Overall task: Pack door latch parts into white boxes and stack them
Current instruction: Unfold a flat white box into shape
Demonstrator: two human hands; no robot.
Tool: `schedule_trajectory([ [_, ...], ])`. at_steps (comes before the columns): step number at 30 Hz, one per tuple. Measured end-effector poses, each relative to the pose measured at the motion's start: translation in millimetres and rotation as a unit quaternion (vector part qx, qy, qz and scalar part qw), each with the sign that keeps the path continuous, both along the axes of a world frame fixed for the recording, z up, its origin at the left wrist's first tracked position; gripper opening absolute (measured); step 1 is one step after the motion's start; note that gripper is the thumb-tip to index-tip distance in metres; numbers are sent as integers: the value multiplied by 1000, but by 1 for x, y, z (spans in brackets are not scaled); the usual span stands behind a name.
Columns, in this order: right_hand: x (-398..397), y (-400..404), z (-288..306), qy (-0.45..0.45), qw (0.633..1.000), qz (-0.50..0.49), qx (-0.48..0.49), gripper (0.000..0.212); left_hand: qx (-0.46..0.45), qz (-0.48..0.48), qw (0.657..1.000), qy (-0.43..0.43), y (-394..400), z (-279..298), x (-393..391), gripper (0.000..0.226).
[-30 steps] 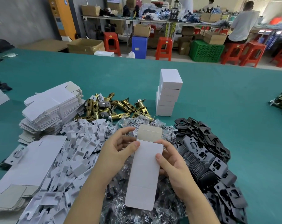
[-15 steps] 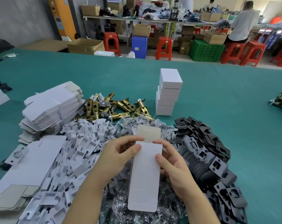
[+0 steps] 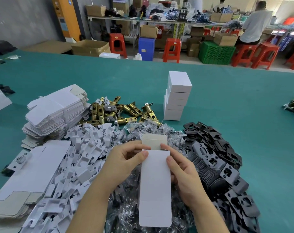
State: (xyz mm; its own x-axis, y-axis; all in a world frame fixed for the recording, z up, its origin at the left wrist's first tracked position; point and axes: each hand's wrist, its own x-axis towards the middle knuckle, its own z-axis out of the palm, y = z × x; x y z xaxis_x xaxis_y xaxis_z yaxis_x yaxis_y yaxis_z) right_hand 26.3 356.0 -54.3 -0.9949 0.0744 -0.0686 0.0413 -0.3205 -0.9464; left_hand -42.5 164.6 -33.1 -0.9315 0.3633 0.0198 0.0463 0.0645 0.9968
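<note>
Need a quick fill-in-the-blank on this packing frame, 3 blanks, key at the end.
1. Both hands, left hand and right hand, hold a flat ____ box blank.
2. The stack of closed boxes stands on the ____ table.
3. The pile of black plates lies on the person's ____ side.

Missing: white; green; right

A flat white box lies lengthwise, beige end flap pointing away.
</note>
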Motion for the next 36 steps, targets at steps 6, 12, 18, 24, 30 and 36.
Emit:
schedule_trajectory([
  [6,0,3,-2,3,1000,-17,2,32,-27,-7,1000,-4,-1,-2,0,18],
  [12,-3,2,-3,35,999,-25,-30,55,35,14,999,-31,4,-1,1,47],
  [18,1,4,-2,1,1000,-12,11,24,-35,-16,999,13,0,0,1,27],
  [24,2,5,1,2,1000,-16,27,23,-40,-25,999,12,1,3,3,10],
  [30,2,-2,1,7,998,17,59,19,-50,30,998,1,7,2,3,59],
  [36,1,-2,-4,20,996,25,78,23,-89,-20,996,-12,4,4,4,17],
])
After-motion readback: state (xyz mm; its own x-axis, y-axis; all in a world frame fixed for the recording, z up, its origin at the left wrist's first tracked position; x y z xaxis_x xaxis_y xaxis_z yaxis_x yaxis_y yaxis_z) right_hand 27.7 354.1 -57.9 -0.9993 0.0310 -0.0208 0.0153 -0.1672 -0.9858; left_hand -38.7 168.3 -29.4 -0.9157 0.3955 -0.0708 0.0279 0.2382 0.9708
